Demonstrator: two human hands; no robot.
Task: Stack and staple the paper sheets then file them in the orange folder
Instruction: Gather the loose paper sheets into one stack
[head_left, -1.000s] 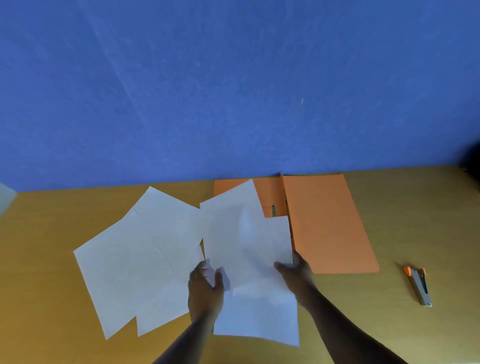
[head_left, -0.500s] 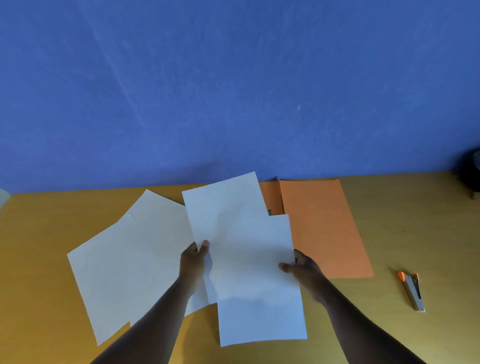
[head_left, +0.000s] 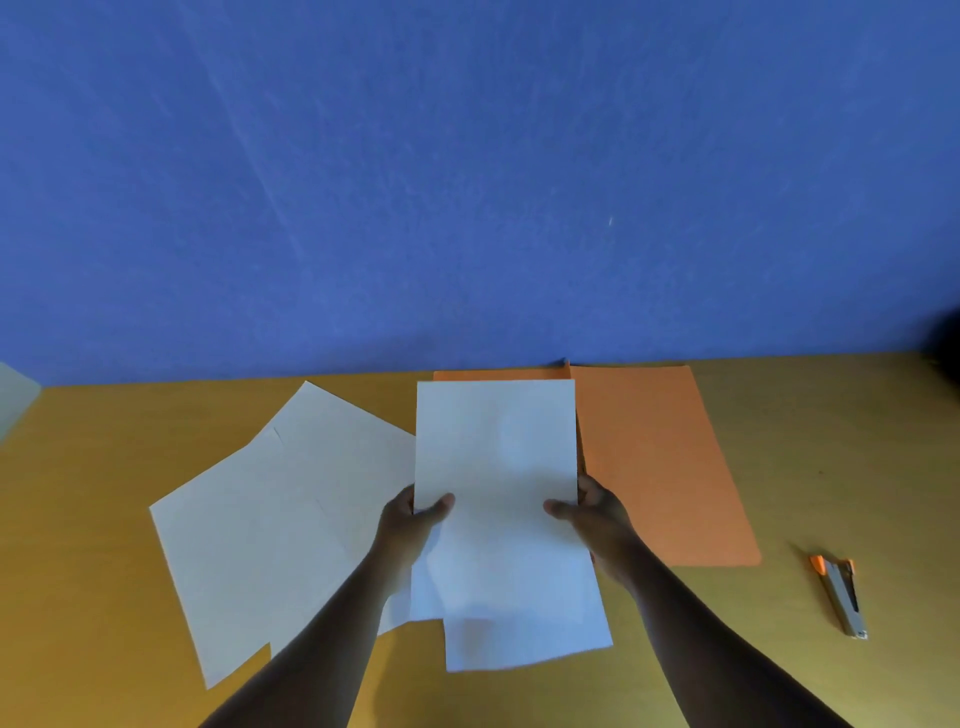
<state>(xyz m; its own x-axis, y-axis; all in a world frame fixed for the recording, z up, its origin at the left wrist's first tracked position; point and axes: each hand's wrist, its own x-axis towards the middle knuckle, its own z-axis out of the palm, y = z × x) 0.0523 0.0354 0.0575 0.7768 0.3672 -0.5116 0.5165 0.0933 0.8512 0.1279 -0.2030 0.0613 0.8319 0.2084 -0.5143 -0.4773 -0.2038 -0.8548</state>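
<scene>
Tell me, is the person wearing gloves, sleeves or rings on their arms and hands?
No. Both forearms are bare right down to the picture's bottom edge, so no sleeves show. The left hand and right hand wear no gloves, and I can't see any ring, watch or bracelet on the parts that show.

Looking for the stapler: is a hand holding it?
No, the stapler lies alone on the table, right of the orange folder.
</scene>
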